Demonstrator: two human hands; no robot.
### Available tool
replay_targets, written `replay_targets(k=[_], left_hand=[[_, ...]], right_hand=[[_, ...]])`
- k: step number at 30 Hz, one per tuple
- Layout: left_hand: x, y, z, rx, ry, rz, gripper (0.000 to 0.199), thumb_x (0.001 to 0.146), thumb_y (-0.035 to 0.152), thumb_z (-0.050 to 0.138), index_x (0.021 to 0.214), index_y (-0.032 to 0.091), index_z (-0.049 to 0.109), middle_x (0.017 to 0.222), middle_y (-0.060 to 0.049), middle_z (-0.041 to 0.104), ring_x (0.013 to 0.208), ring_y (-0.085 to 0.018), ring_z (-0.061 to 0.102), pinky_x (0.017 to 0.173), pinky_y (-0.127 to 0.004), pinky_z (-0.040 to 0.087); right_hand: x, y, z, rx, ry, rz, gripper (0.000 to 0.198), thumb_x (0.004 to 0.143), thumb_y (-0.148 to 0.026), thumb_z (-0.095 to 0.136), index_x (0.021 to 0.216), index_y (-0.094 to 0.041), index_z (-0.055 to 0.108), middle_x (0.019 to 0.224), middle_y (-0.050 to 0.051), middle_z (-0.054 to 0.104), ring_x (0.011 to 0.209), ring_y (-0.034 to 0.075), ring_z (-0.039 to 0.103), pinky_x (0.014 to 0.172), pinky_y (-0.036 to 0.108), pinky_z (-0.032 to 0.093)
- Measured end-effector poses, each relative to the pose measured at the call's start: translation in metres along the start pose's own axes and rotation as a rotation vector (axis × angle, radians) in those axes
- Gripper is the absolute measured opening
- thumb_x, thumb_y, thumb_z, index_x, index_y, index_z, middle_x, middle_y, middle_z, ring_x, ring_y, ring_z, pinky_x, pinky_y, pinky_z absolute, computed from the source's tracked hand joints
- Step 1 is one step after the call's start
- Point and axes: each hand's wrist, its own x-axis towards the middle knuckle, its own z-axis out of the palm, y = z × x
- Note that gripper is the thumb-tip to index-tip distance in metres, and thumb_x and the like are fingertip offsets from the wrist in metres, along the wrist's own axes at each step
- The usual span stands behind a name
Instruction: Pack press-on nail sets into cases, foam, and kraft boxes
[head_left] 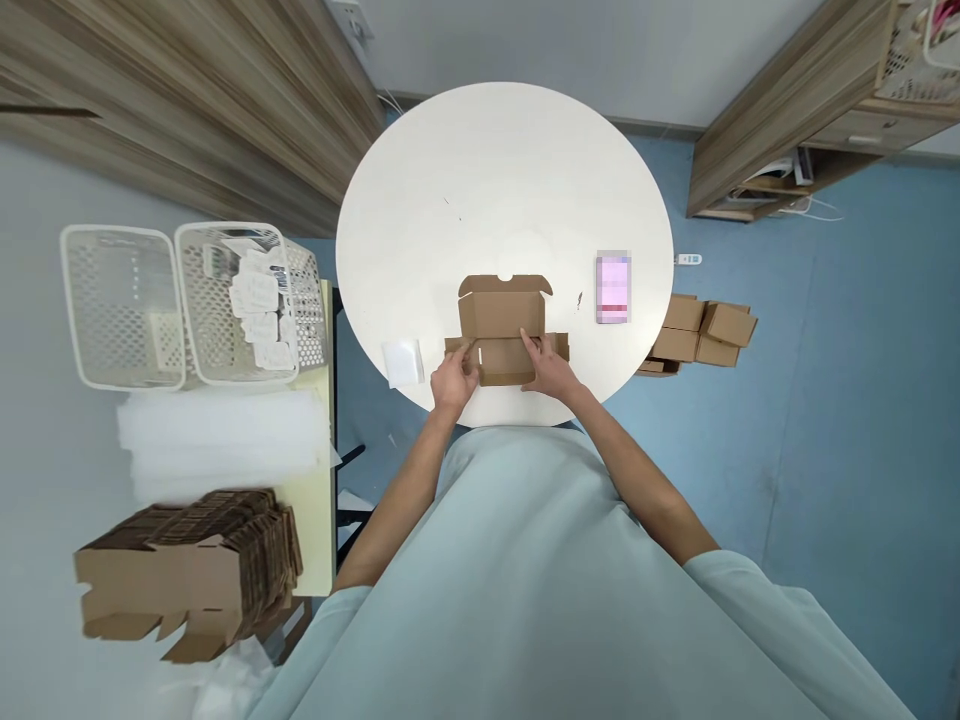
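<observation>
A brown cardboard box blank (501, 318), partly folded with its lid flap standing toward the far side, lies at the near edge of the round white table (502, 180). My left hand (454, 378) pinches the box's left side flap. My right hand (549, 366) presses on the right side flap and front wall. A small white foam pouch (403, 362) lies on the table just left of my left hand.
A phone (613, 288) lies on the table right of the box. Folded brown boxes (701, 332) sit on the floor at right. At left are two white baskets (191, 300), foam sheets (221, 440) and a stack of flat blanks (187, 570).
</observation>
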Motion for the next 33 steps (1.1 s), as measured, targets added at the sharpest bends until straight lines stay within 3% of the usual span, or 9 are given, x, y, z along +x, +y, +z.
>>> replay_targets(k=[4, 9, 12, 15, 17, 20, 26, 29, 33], left_hand=[[-0.002, 0.010, -0.001, 0.128, -0.036, -0.004, 0.048, 0.104, 0.029, 0.052, 0.152, 0.029, 0.062, 0.129, -0.011, 0.071, 0.112, -0.031, 0.072, 0.096, -0.042, 0.056], [-0.009, 0.009, -0.002, 0.158, -0.073, 0.072, 0.051, 0.108, 0.028, 0.045, 0.157, 0.031, 0.057, 0.133, -0.011, 0.068, 0.110, -0.030, 0.071, 0.095, -0.041, 0.055], [-0.011, 0.000, -0.002, 0.128, 0.094, 0.098, 0.055, 0.102, 0.023, 0.053, 0.156, 0.027, 0.056, 0.144, -0.014, 0.063, 0.128, -0.033, 0.064, 0.108, -0.044, 0.051], [-0.008, -0.011, -0.002, 0.085, 0.285, -0.063, 0.052, 0.096, 0.029, 0.064, 0.148, 0.019, 0.061, 0.143, -0.019, 0.062, 0.137, -0.039, 0.057, 0.115, -0.051, 0.047], [-0.007, -0.017, -0.003, 0.047, 0.245, -0.142, 0.036, 0.097, 0.032, 0.064, 0.129, 0.018, 0.069, 0.129, -0.019, 0.068, 0.128, -0.038, 0.063, 0.112, -0.051, 0.050], [-0.010, -0.014, -0.002, -0.050, 0.157, -0.098, 0.018, 0.100, 0.030, 0.058, 0.110, 0.021, 0.069, 0.119, -0.013, 0.073, 0.111, -0.030, 0.071, 0.103, -0.043, 0.054], [-0.023, 0.015, 0.008, -0.240, 0.086, 0.014, 0.033, 0.100, 0.048, 0.067, 0.119, 0.021, 0.063, 0.128, -0.010, 0.074, 0.099, -0.025, 0.076, 0.091, -0.038, 0.057], [-0.016, 0.022, 0.014, -0.222, 0.092, -0.028, 0.028, 0.101, 0.037, 0.064, 0.123, 0.020, 0.060, 0.128, -0.011, 0.074, 0.095, -0.023, 0.075, 0.090, -0.038, 0.056], [-0.002, 0.020, 0.016, -0.088, 0.058, -0.091, 0.010, 0.097, 0.025, 0.063, 0.106, 0.021, 0.061, 0.115, -0.010, 0.075, 0.101, -0.027, 0.073, 0.091, -0.039, 0.054]], right_hand=[[0.000, 0.002, -0.001, 0.028, 0.010, 0.010, 0.131, 0.085, -0.033, 0.090, 0.176, -0.041, -0.005, 0.168, 0.022, 0.032, 0.130, 0.037, 0.066, 0.096, 0.050, 0.063], [0.004, 0.000, -0.008, 0.023, 0.014, 0.053, 0.118, 0.090, -0.033, 0.086, 0.176, -0.039, 0.007, 0.168, 0.020, 0.034, 0.123, 0.036, 0.070, 0.099, 0.049, 0.061], [0.005, -0.003, -0.009, 0.017, 0.014, 0.080, 0.113, 0.089, -0.033, 0.087, 0.176, -0.036, 0.016, 0.168, 0.020, 0.034, 0.118, 0.035, 0.072, 0.096, 0.047, 0.061], [0.004, -0.004, -0.009, 0.020, 0.024, 0.086, 0.111, 0.087, -0.034, 0.088, 0.175, -0.036, 0.020, 0.167, 0.019, 0.036, 0.116, 0.034, 0.072, 0.094, 0.045, 0.061], [0.004, -0.005, -0.008, 0.025, 0.034, 0.083, 0.111, 0.087, -0.034, 0.088, 0.175, -0.036, 0.020, 0.166, 0.019, 0.037, 0.116, 0.034, 0.072, 0.094, 0.045, 0.061], [0.003, -0.005, -0.007, 0.041, 0.034, 0.086, 0.111, 0.087, -0.033, 0.088, 0.175, -0.036, 0.020, 0.166, 0.019, 0.037, 0.118, 0.033, 0.071, 0.095, 0.044, 0.061], [0.006, -0.003, -0.004, 0.044, 0.024, 0.096, 0.114, 0.085, -0.035, 0.090, 0.175, -0.035, 0.019, 0.169, 0.020, 0.034, 0.129, 0.038, 0.067, 0.102, 0.047, 0.059], [0.006, -0.001, -0.004, 0.036, 0.014, 0.092, 0.119, 0.083, -0.034, 0.092, 0.175, -0.035, 0.018, 0.170, 0.021, 0.032, 0.127, 0.038, 0.068, 0.102, 0.048, 0.058], [0.006, 0.001, -0.003, 0.029, 0.013, 0.062, 0.128, 0.077, -0.033, 0.097, 0.176, -0.036, 0.015, 0.169, 0.021, 0.033, 0.125, 0.037, 0.069, 0.104, 0.049, 0.058]])
